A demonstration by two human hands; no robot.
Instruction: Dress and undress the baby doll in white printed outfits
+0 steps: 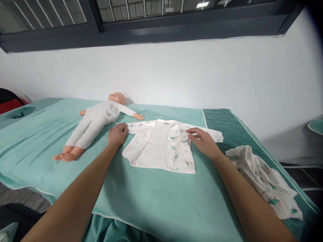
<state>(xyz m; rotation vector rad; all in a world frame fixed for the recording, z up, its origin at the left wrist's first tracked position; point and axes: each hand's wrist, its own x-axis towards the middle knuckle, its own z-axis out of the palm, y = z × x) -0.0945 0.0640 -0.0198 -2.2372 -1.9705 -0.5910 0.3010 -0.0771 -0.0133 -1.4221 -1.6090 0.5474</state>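
A white baby jacket (153, 148) with a green and red print lies spread on the bed, its left front panel folded open and its plain inside showing. My left hand (117, 134) is closed at the cuff of its left sleeve, the fingertips partly hidden. Over the printed right panel, near the start of the right sleeve, rests my right hand (203, 143), fingers apart and holding nothing. A baby doll (97, 117) in a white bodysuit lies on its back just left of my left hand, one arm stretched toward the jacket.
A crumpled white printed garment (262, 181) lies beside my right forearm. Under everything is a light green sheet (161, 195) over a darker quilted cover (219, 122). The white wall (176, 74) and a dark window frame (161, 32) stand behind. Something red and black (8, 101) is at far left.
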